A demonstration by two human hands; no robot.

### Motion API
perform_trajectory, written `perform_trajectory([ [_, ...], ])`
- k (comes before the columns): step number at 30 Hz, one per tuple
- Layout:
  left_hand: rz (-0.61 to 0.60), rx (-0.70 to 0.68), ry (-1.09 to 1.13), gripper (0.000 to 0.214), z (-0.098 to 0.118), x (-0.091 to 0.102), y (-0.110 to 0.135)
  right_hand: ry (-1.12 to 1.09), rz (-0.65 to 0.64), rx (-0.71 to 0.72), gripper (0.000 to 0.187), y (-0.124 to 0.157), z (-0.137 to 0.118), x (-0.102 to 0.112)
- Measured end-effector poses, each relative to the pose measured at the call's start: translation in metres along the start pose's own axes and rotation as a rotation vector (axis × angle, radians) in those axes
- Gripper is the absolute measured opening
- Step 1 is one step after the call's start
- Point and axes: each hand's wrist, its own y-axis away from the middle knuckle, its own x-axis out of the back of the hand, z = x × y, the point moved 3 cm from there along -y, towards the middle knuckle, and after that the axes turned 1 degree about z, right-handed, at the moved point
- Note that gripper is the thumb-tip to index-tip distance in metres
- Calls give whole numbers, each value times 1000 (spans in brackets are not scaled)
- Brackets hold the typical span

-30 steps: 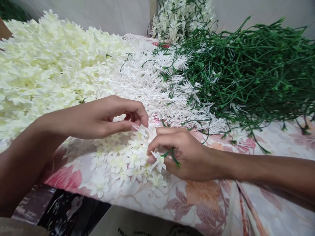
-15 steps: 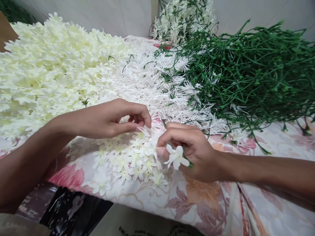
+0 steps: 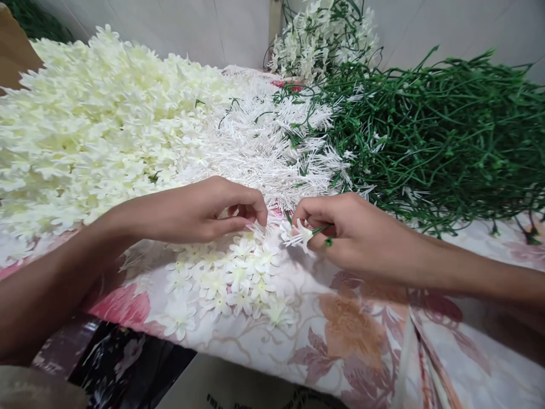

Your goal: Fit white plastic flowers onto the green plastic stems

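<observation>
Head camera shows me both hands low over a floral cloth (image 3: 353, 341). My right hand (image 3: 353, 233) has its grip closed on a small artificial white blossom (image 3: 298, 236), pinched at the fingertips. The blossom juts out left of that grip, its narrow, pointed petals splayed and slightly creased, with a short green plastic stem (image 3: 320, 229) running back into the fingers. My left hand (image 3: 213, 210) sits just left of the blossom, not touching it, thumb and forefinger curled nearly together; I cannot tell whether that grip has anything in it. Directly below and ahead of the left grip, a pile of loose white blossoms (image 3: 225, 278) lies on the cloth. Past both grips stretches a mass of cream flower sprays (image 3: 93, 130), spiky white plastic stems (image 3: 264, 147) and tangled green stems (image 3: 438, 142), all heaped against a tiled wall (image 3: 426, 28).
</observation>
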Motion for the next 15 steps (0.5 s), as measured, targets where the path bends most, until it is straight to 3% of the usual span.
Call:
perform_trajectory([
  [6, 13, -72, -29, 31, 12, -5, 1, -175, -107, -157, 24, -1, 7, -5],
  [9, 9, -109, -97, 40, 15, -9, 2, -190, -99, -236, 26, -1, 12, -9],
  [15, 2, -145, -216, 46, 16, -11, 0, -253, -84, -259, 25, -2, 15, -11],
])
